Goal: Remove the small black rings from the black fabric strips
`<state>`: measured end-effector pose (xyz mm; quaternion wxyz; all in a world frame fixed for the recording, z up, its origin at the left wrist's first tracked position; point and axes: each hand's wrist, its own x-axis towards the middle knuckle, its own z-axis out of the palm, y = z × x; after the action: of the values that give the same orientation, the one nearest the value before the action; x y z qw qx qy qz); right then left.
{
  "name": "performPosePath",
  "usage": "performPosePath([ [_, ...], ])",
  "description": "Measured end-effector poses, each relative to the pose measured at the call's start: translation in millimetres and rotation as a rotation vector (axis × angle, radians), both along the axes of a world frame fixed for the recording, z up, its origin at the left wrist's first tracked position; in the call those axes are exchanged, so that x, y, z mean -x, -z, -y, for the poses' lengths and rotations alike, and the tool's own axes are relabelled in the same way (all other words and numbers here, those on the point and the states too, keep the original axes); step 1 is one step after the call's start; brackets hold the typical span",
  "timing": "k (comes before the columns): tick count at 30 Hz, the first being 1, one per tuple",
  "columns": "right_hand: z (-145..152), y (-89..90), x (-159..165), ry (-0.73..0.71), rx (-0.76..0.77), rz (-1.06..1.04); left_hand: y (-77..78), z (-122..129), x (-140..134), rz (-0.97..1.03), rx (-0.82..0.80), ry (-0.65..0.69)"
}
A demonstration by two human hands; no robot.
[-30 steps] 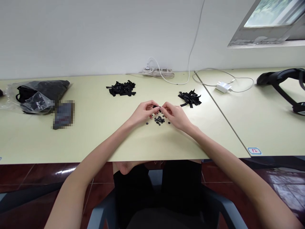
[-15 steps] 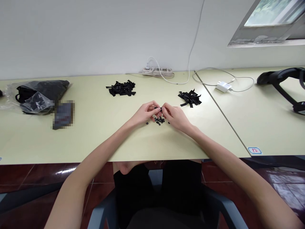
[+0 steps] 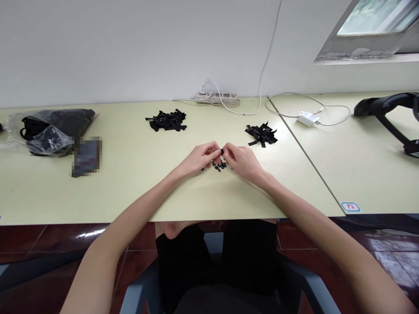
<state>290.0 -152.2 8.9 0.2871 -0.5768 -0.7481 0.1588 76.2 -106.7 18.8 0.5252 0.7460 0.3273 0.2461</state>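
Note:
Above the table, my left hand (image 3: 203,158) and my right hand (image 3: 242,160) meet fingertip to fingertip. Both are closed in a pinch on a small black piece (image 3: 221,151), mostly covered by the fingers; it looks like a short black strip, perhaps with a ring on it. Just below the hands lies a loose cluster of small black rings (image 3: 219,166), partly hidden by my fingers. Beyond my right hand is a pile of short black strips (image 3: 262,134). Another heap of black strips (image 3: 166,121), with small shiny bits among them, lies farther back on the left.
A plastic bag with black contents (image 3: 55,131) and a blurred dark packet (image 3: 87,158) lie at the left. Along the wall sits a power strip (image 3: 217,98) with white cables. A white charger (image 3: 307,118) and a black headset-like object (image 3: 389,113) are at the right.
My fingertips have shifted slightly around the black piece, which now shows as a rounder dark spot between them. The piles and rings have stayed in place.

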Motion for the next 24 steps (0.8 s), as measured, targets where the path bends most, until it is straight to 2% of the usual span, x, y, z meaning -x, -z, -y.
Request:
performPosePath([
  [3, -0.6, 1.0, -1.0, -0.004, -0.008, 0.013, -0.5, 0.5, -0.1, -0.011, -0.016, -0.007],
  [9, 0.4, 0.7, -1.3, 0.0, -0.055, 0.048, -4.6, 2.2, -1.4, -0.029, -0.149, -0.027],
  [24, 4.2, -2.4, 0.5, -0.003, -0.064, 0.088, -7.4, 3.4, -0.8, -0.032, -0.172, -0.006],
])
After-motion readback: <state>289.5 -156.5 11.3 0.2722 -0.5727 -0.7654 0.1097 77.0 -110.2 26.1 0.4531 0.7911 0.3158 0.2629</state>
